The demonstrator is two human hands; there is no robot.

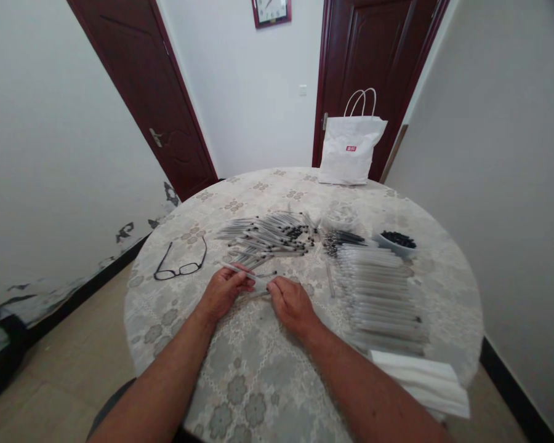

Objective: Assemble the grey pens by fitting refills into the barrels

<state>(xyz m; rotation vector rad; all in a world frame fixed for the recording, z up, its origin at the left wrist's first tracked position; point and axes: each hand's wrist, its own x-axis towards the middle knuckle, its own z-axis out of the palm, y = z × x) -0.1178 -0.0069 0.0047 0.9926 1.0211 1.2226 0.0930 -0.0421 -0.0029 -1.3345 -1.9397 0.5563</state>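
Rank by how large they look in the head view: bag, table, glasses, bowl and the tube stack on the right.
1. Table
2. Tube stack, nearer the camera than the bag
3. Bag
4. Glasses, by outline with their arms
5. Bowl

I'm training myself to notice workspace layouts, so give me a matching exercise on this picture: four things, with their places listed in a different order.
Things
1. Eyeglasses
2. White paper bag
3. Bowl
4. Slim pale rod

Places
A. In the grasp of the left hand
B. Near the far edge of the table
C. Left of the pile of black-tipped rods
D. Right of that pile, holding small black pieces

Right pairs: 1-C, 2-B, 3-D, 4-A
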